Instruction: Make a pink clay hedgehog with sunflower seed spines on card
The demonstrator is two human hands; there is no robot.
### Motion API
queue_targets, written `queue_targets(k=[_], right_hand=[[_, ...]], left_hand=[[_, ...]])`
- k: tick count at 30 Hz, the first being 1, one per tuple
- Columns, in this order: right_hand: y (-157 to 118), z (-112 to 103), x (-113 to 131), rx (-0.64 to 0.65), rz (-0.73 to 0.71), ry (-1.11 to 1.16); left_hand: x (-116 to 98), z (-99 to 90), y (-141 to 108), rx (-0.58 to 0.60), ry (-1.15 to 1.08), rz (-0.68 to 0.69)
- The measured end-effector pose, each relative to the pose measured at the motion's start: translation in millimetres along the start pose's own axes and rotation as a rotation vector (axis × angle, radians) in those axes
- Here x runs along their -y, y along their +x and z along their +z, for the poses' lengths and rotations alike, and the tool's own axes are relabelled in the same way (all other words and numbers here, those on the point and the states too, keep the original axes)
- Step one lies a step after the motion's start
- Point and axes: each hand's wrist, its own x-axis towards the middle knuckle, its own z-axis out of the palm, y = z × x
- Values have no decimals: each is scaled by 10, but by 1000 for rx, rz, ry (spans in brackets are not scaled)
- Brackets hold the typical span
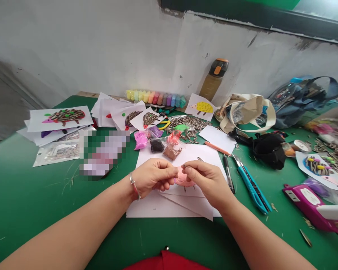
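A narrow silver-and-red bracelet point(133, 185) circles the left wrist; both forearms point(81, 221) are bare. At the near edge shows a red cloth garment point(165, 261), a small shiny round stud point(166, 248) at its top.

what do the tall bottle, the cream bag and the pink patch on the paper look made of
Bottle: probably plastic, its amber body smooth and translucent. Cream bag: likely canvas, matte with soft folds. Pink patch: perhaps modelling clay, matte and solid-coloured, though partly hidden.
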Motion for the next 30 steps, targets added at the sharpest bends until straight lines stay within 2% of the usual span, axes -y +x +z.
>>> queue_targets(k=[4,8,10,15,21,30], right_hand=[[36,-3,-34,-21,107,229],[63,-16,-44,72,238,465],[72,-29,-47,82,250,525],[95,-63,-59,-21,247,549],[103,-82,-57,-11,290,564],[101,-89,-79,-66,252,511]], left_hand=[[3,-6,3,4,-49,-27],[10,-10,-2,3,-71,-49],[7,-10,-4,4,-80,-58],[-9,-12,-1,13,-86,-61],[-27,-19,3,-10,-85,-69],[-34,-15,2,-8,-88,-55]])
